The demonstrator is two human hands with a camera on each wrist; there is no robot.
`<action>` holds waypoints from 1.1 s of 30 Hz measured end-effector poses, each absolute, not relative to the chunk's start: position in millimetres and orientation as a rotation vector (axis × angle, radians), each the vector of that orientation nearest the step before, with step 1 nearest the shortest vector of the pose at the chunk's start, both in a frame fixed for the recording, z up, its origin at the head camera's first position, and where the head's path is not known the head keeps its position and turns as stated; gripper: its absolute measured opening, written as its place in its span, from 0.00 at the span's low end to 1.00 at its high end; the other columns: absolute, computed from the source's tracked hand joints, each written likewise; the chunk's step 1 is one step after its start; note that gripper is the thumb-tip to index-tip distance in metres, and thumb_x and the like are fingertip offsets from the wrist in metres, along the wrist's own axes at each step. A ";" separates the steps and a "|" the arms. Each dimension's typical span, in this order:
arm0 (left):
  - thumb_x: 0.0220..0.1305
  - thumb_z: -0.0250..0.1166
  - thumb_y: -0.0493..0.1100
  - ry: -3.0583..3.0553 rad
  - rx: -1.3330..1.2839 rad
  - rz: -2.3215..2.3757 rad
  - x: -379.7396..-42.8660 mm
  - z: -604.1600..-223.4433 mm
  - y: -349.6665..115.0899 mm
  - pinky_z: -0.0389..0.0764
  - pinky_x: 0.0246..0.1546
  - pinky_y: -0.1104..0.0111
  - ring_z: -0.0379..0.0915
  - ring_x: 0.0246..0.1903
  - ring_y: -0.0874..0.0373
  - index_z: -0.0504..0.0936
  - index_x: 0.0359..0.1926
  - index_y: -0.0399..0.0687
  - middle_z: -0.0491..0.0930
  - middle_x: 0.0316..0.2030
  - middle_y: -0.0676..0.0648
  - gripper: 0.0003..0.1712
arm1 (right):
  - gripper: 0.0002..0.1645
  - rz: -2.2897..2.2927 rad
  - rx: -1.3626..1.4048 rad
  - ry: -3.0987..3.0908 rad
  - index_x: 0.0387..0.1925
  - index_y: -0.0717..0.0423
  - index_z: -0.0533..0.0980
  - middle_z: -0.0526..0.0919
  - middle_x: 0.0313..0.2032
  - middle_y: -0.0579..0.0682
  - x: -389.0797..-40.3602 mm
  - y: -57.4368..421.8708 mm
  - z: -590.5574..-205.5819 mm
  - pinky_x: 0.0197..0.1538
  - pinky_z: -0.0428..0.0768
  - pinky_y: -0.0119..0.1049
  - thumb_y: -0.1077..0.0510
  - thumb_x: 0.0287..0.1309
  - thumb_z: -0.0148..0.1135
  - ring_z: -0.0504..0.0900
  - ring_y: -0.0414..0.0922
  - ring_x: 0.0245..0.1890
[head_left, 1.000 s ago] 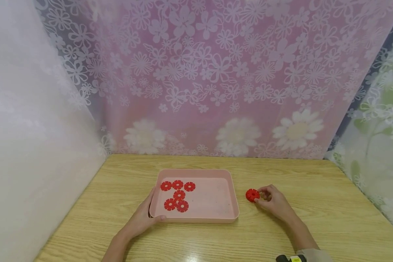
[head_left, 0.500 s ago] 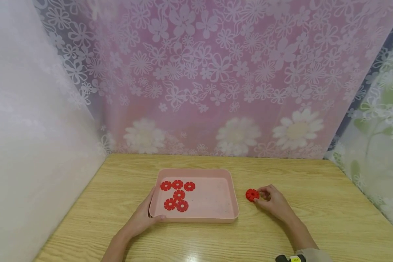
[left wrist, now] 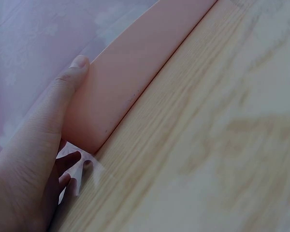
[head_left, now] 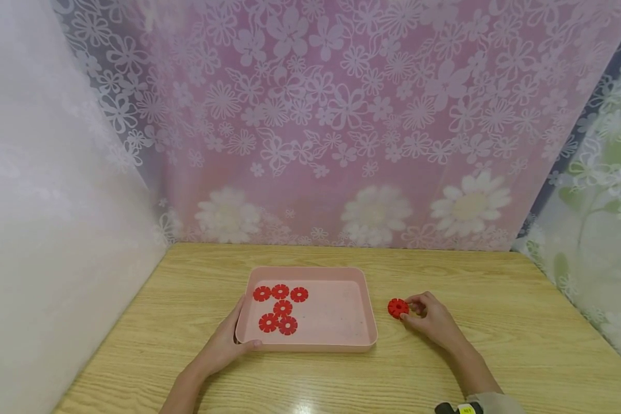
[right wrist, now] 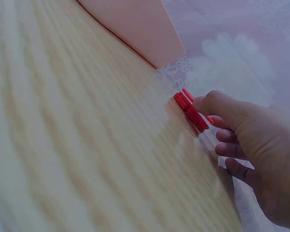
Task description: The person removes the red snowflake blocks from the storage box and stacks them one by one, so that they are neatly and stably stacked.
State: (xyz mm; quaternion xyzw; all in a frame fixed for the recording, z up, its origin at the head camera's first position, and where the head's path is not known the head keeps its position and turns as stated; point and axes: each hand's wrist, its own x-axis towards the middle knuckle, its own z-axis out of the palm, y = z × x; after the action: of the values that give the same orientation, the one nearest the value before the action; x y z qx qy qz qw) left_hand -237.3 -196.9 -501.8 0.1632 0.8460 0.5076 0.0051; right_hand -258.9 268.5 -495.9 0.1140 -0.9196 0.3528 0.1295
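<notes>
A shallow pink tray (head_left: 336,310) stands on the wooden table, with several flat red notched discs (head_left: 282,309) lying in its left half. My left hand (head_left: 225,345) grips the tray's front left corner, its thumb over the front wall (left wrist: 121,77) and its fingers along the left side. To the right of the tray, my right hand (head_left: 433,319) pinches a thin red notched disc (right wrist: 187,94) between thumb and fingers. That disc tilts just above a thicker red piece (right wrist: 193,116), seemingly stacked discs, which rests on the table. From the head, both overlap as one red round shape (head_left: 397,309).
The wood-grain table (head_left: 310,379) reaches back to a pink flowered curtain (head_left: 310,144). A pale sheet (head_left: 57,201) hangs on the left and a green-white flowered one (head_left: 600,218) on the right. A black device with a yellow label (head_left: 466,409) sits at my right wrist.
Almost nothing differs. Both hands keep their places, the left on the tray corner and the right at the red discs. The discs in the tray lie as before.
</notes>
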 end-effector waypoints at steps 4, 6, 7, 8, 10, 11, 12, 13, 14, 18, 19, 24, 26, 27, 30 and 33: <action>0.47 0.72 0.51 2.640 0.515 1.602 -237.2 -501.5 -196.7 0.61 0.56 0.52 0.56 0.60 0.53 0.41 0.72 0.54 0.51 0.68 0.48 0.60 | 0.19 1.031 0.328 -2.674 0.39 0.61 0.77 0.73 0.32 0.48 -258.9 268.4 -495.7 0.35 0.73 0.36 0.56 0.46 0.71 0.71 0.44 0.32; 0.47 0.72 0.51 2.640 0.522 1.606 -237.1 -501.5 -196.4 0.61 0.55 0.52 0.57 0.60 0.53 0.41 0.72 0.54 0.51 0.68 0.48 0.60 | 0.19 1.029 0.327 -2.673 0.39 0.61 0.77 0.73 0.32 0.48 -259.0 268.6 -496.0 0.35 0.72 0.36 0.56 0.46 0.71 0.71 0.44 0.31; 0.48 0.72 0.50 2.636 0.528 1.609 -237.0 -501.6 -196.3 0.61 0.55 0.52 0.57 0.60 0.53 0.40 0.72 0.55 0.50 0.68 0.48 0.60 | 0.19 1.030 0.324 -2.672 0.39 0.61 0.77 0.72 0.32 0.48 -258.9 268.4 -495.9 0.35 0.72 0.36 0.56 0.46 0.71 0.71 0.43 0.31; 0.48 0.72 0.50 2.636 0.533 1.609 -237.1 -501.7 -196.3 0.61 0.55 0.52 0.57 0.60 0.54 0.40 0.72 0.55 0.50 0.68 0.48 0.60 | 0.19 1.031 0.323 -2.671 0.39 0.61 0.77 0.72 0.32 0.48 -258.6 268.2 -495.7 0.34 0.72 0.35 0.56 0.46 0.71 0.71 0.44 0.31; 0.48 0.72 0.49 2.634 0.543 1.612 -237.2 -502.1 -196.3 0.62 0.55 0.53 0.57 0.59 0.54 0.40 0.72 0.55 0.50 0.68 0.48 0.60 | 0.19 1.034 0.323 -2.670 0.39 0.61 0.77 0.72 0.32 0.48 -258.3 267.8 -495.0 0.34 0.72 0.35 0.56 0.46 0.71 0.71 0.44 0.31; 0.49 0.72 0.49 2.632 0.547 1.615 -237.3 -502.3 -196.3 0.62 0.55 0.53 0.58 0.59 0.54 0.40 0.72 0.56 0.50 0.68 0.48 0.60 | 0.19 1.038 0.324 -2.670 0.39 0.61 0.77 0.72 0.32 0.48 -257.9 267.5 -494.5 0.34 0.72 0.35 0.55 0.46 0.71 0.71 0.44 0.31; 0.49 0.72 0.49 2.632 0.548 1.615 -237.6 -502.6 -196.4 0.63 0.55 0.54 0.58 0.59 0.54 0.40 0.72 0.56 0.50 0.68 0.48 0.60 | 0.19 1.042 0.325 -2.671 0.39 0.61 0.77 0.72 0.32 0.48 -257.5 267.1 -493.8 0.34 0.72 0.35 0.55 0.46 0.71 0.71 0.44 0.31; 0.49 0.72 0.49 2.630 0.550 1.616 -237.8 -502.9 -196.5 0.63 0.55 0.54 0.58 0.58 0.54 0.40 0.72 0.56 0.50 0.68 0.48 0.60 | 0.19 1.045 0.326 -2.671 0.39 0.61 0.77 0.72 0.32 0.48 -257.1 266.8 -493.3 0.34 0.72 0.35 0.56 0.46 0.71 0.70 0.44 0.31; 0.49 0.72 0.48 2.629 0.552 1.617 -238.0 -503.2 -196.6 0.63 0.54 0.54 0.59 0.58 0.54 0.40 0.72 0.56 0.51 0.68 0.48 0.60 | 0.19 1.044 0.328 -2.671 0.39 0.61 0.77 0.72 0.32 0.48 -256.8 266.7 -493.0 0.34 0.72 0.36 0.56 0.47 0.70 0.70 0.44 0.31; 0.49 0.72 0.49 2.629 0.548 1.615 -238.2 -503.2 -196.3 0.62 0.55 0.54 0.58 0.59 0.54 0.40 0.72 0.56 0.50 0.68 0.49 0.60 | 0.18 1.054 0.332 -2.660 0.39 0.62 0.77 0.72 0.32 0.49 -255.8 266.7 -491.8 0.34 0.73 0.35 0.57 0.47 0.70 0.71 0.44 0.31; 0.48 0.72 0.49 2.629 0.546 1.615 -238.0 -502.8 -196.3 0.62 0.55 0.54 0.57 0.59 0.54 0.40 0.72 0.56 0.50 0.68 0.49 0.60 | 0.18 1.057 0.338 -2.651 0.40 0.63 0.77 0.72 0.32 0.49 -255.7 266.6 -491.3 0.34 0.73 0.35 0.58 0.47 0.69 0.71 0.44 0.31; 0.49 0.72 0.49 2.633 0.552 1.611 -237.2 -502.1 -196.2 0.61 0.56 0.52 0.55 0.61 0.54 0.40 0.72 0.54 0.49 0.68 0.48 0.60 | 0.17 1.098 0.339 -2.604 0.40 0.66 0.76 0.72 0.32 0.51 -254.8 266.2 -487.2 0.33 0.74 0.33 0.62 0.48 0.68 0.72 0.45 0.30; 0.49 0.72 0.49 2.632 0.555 1.611 -237.3 -502.2 -196.0 0.61 0.56 0.52 0.54 0.61 0.53 0.40 0.72 0.54 0.49 0.69 0.48 0.60 | 0.17 1.115 0.329 -2.600 0.41 0.65 0.76 0.71 0.33 0.51 -254.1 265.4 -483.9 0.33 0.74 0.33 0.61 0.50 0.67 0.71 0.45 0.31; 0.49 0.72 0.49 2.635 0.553 1.609 -237.4 -502.4 -196.0 0.61 0.56 0.52 0.54 0.61 0.54 0.40 0.72 0.54 0.49 0.68 0.48 0.60 | 0.17 1.124 0.331 -2.599 0.42 0.65 0.76 0.71 0.33 0.51 -253.7 264.7 -481.3 0.33 0.74 0.33 0.60 0.51 0.67 0.71 0.45 0.31; 0.48 0.72 0.50 2.631 0.546 1.611 -237.5 -502.6 -196.1 0.61 0.56 0.52 0.55 0.61 0.54 0.40 0.72 0.55 0.49 0.68 0.48 0.60 | 0.18 1.141 0.341 -2.595 0.44 0.63 0.75 0.71 0.35 0.53 -252.7 260.6 -472.2 0.33 0.72 0.33 0.57 0.54 0.65 0.69 0.45 0.32; 0.48 0.72 0.50 2.629 0.540 1.610 -237.6 -502.9 -196.7 0.61 0.56 0.52 0.55 0.61 0.54 0.40 0.72 0.56 0.49 0.68 0.49 0.60 | 0.18 1.136 0.381 -2.575 0.44 0.62 0.76 0.72 0.35 0.55 -251.8 253.0 -461.0 0.32 0.72 0.33 0.57 0.53 0.66 0.69 0.45 0.33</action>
State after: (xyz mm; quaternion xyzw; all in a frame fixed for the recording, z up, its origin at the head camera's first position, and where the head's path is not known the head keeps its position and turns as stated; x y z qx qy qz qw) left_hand -237.6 -196.7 -502.9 0.1725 0.8400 0.5145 0.0058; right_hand -251.8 253.0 -461.0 0.1327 -0.8964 0.3954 0.1501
